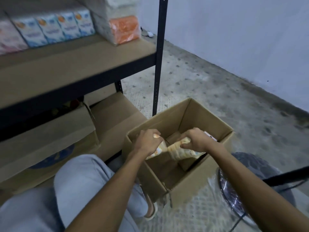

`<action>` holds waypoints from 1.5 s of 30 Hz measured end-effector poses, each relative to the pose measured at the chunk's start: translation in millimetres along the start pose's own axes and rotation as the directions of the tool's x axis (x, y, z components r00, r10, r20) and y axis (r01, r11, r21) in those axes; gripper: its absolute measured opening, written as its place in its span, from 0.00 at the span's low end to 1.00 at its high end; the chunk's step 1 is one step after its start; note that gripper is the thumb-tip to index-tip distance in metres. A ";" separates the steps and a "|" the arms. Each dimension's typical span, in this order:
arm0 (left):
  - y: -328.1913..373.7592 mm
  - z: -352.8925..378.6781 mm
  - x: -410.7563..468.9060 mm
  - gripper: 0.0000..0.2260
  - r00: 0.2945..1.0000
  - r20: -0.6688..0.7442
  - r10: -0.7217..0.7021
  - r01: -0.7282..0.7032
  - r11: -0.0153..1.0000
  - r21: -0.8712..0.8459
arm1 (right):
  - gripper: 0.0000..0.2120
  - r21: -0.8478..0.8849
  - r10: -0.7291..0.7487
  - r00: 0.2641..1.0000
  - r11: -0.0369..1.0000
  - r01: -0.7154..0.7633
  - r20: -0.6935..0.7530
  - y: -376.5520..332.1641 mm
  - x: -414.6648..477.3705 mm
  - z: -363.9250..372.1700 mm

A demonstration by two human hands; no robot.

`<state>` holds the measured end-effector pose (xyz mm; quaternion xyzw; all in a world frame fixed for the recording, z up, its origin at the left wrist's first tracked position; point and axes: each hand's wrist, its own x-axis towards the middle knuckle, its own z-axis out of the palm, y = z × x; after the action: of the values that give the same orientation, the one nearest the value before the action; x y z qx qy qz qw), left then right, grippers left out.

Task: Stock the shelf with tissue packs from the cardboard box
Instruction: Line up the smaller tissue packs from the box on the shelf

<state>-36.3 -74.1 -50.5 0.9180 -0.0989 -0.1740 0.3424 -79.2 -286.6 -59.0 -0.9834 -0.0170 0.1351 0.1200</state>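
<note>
Grey-trousered knee (pixel 78 178) beside cardboard box (pixel 197 185); inside it, left hand (pixel 148 142) and right hand (pixel 198 139) each grasp a soft, crinkled tissue pack (pixel 179 150).

The cardboard box (pixel 180 148) is set on the floor (pixel 217 91) right of the shelf (pixel 75 64), just before its corner post (pixel 158 56). Tissue packs (pixel 55 29) are lined along the shelf board's back edge; more cartons (pixel 50 131) are stowed beneath it.
</note>
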 end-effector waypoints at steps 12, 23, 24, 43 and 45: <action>19.2 -76.7 -63.4 0.12 0.919 -0.368 0.139 -0.160 0.987 -0.027 | 0.11 -0.006 -0.069 0.923 0.997 0.072 -0.378 -54.6 -58.0 -90.2; 41.2 -160.0 -121.4 0.10 0.687 -0.614 0.388 -0.440 0.895 0.073 | 0.11 -0.105 -0.203 0.710 0.978 0.179 -0.674 -119.1 -112.3 -172.1; 42.3 -169.2 -124.8 0.10 0.659 -0.636 0.402 -0.448 0.889 0.097 | 0.11 -0.098 -0.209 0.690 0.975 0.197 -0.693 -125.5 -116.0 -177.8; -9.6 -300.0 -177.9 0.07 0.346 -0.781 0.520 -0.516 0.801 0.304 | 0.10 -0.137 -0.363 0.431 0.871 0.472 -0.826 -228.6 -60.1 -222.9; -20.7 -305.7 -178.4 0.08 0.329 -0.764 0.555 -0.484 0.794 0.368 | 0.10 -0.121 -0.361 0.419 0.858 0.499 -0.833 -236.0 -48.2 -218.9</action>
<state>-80.7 176.7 196.3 0.8127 -0.2145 0.4148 0.3485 -66.8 -111.4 214.9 -0.8761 -0.1996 -0.3824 0.2151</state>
